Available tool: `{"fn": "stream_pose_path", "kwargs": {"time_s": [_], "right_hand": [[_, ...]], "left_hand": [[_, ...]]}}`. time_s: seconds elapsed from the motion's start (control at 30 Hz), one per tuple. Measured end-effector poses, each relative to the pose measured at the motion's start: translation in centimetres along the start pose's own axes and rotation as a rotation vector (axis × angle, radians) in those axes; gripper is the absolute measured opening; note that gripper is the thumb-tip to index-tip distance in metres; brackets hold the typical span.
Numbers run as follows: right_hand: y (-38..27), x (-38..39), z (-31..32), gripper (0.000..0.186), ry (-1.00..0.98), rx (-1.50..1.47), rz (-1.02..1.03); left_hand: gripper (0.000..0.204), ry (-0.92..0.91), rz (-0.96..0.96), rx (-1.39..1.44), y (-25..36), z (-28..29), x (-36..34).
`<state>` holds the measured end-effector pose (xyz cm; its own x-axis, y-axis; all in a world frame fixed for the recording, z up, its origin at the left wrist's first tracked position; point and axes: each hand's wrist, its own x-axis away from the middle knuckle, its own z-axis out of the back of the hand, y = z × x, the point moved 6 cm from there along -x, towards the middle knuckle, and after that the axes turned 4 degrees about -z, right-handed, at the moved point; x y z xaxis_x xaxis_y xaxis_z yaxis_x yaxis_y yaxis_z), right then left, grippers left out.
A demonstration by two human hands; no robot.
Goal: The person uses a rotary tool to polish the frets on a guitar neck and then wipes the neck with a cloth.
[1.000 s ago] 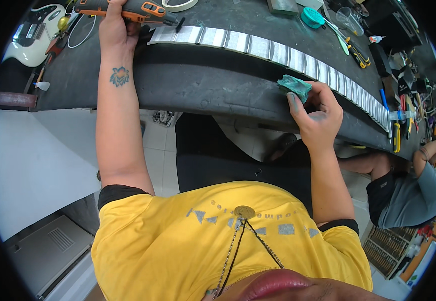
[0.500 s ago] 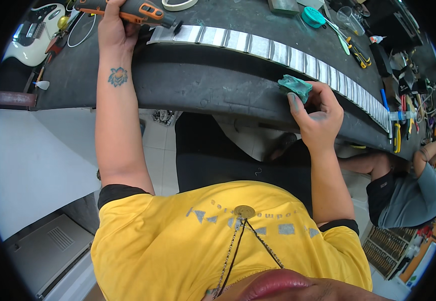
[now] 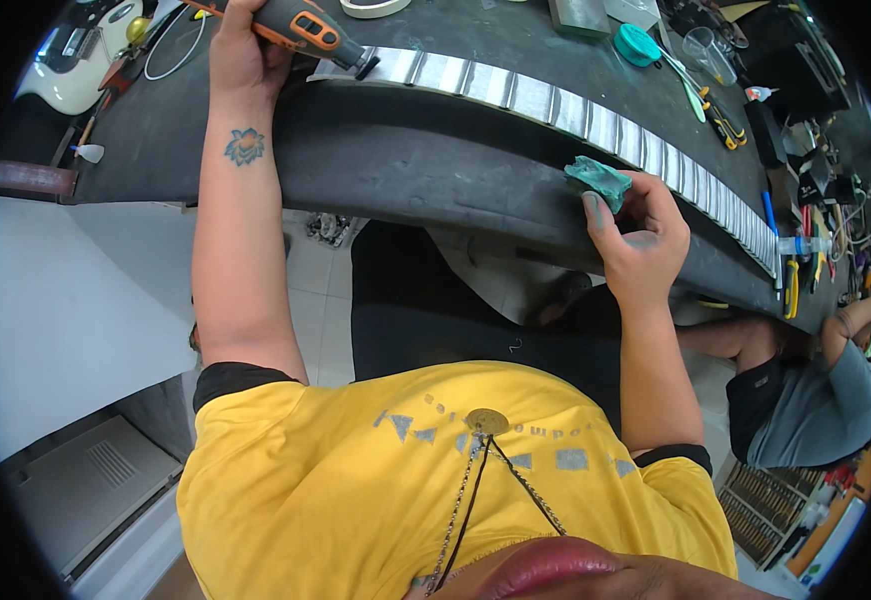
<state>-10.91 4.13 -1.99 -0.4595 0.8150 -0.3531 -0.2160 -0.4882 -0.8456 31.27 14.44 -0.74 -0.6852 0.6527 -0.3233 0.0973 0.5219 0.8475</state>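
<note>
My left hand [image 3: 242, 50] is wrapped round a grey and orange rotary tool [image 3: 307, 28] at the upper left. The tool's dark tip points down at the left end of a long metal strip [image 3: 530, 97] with evenly spaced ridges; whether it touches the metal I cannot tell. This strip lies along the dark bench [image 3: 405, 160] and appears curved. Held between thumb and fingers of my right hand [image 3: 642, 237] is a rough green lump of polishing compound [image 3: 598, 181], just on the near side of the strip. Dark smudges mark my right thumb and palm.
Beyond the strip stand a metal block [image 3: 577, 17], a round teal container [image 3: 636, 45] and yellow-black pliers [image 3: 723, 128]. A white electric guitar [image 3: 73, 70] lies at the far left. More tools crowd the right end, where another person [image 3: 805, 400] sits close by.
My left hand and the rotary tool have shifted slightly right along the strip. The right hand, still holding the green lump, has moved a little right and nearer; the whole view has also shifted slightly.
</note>
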Motion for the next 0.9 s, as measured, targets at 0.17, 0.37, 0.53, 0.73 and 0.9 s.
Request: {"fn": "stream_pose_path", "kwargs": {"time_s": [0.17, 0.37, 0.53, 0.73, 0.9], "right_hand": [[0.2, 0.0, 0.0, 0.023, 0.001, 0.004, 0.007], [0.2, 0.0, 0.0, 0.023, 0.011, -0.023, 0.016], [0.3, -0.1, 0.0, 0.024, 0.010, 0.002, 0.018], [0.2, 0.0, 0.1, 0.023, 0.011, 0.029, 0.022], [0.2, -0.1, 0.0, 0.024, 0.011, 0.002, 0.027]], "left_hand": [[0.037, -0.002, -0.009, 0.021, 0.1, 0.2, -0.1], [0.038, -0.019, -0.035, -0.002, 0.5, -0.5, 0.3], [0.038, -0.021, -0.063, 0.017, 0.3, 0.0, 0.0], [0.041, -0.069, -0.067, 0.015, 0.6, -0.6, 0.4], [0.042, -0.053, -0.057, -0.022, 0.5, -0.2, 0.4]]}}
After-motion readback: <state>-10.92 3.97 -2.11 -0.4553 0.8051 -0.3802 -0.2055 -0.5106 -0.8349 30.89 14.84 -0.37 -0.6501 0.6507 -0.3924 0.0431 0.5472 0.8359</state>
